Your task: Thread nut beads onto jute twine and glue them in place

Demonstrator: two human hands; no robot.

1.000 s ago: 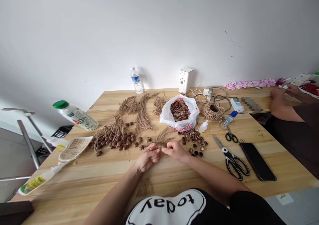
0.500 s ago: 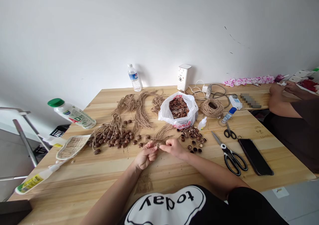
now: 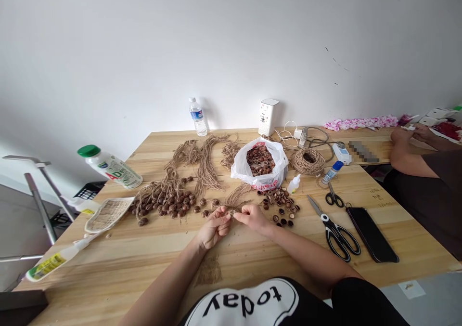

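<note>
At the near middle of the table, my left hand [image 3: 215, 227] and my right hand [image 3: 254, 218] meet fingertip to fingertip. Both are closed in a pinch on a short bit of brown twine [image 3: 231, 213], mostly hidden by the fingers. Just behind them lies a fanned bunch of twine strands [image 3: 236, 197]. A few round brown nutshells [image 3: 202, 202] sit left of my left hand, next to a heap of nutshells on twine cords [image 3: 169, 201]. Open half shells [image 3: 280, 198] are scattered to the right of my right hand.
Behind stand a plastic bag of shells [image 3: 260, 160], a twine coil [image 3: 308, 161] and a small glue bottle [image 3: 294, 184]. Scissors [image 3: 335, 232] and a phone [image 3: 371, 233] lie right; a woven tray [image 3: 110, 214] lies left. A co-worker's hands [image 3: 407, 132] are at far right.
The whole view has shifted slightly, so things appear a little lower and to the right. My hands keep the same pinch, fingertips together.
</note>
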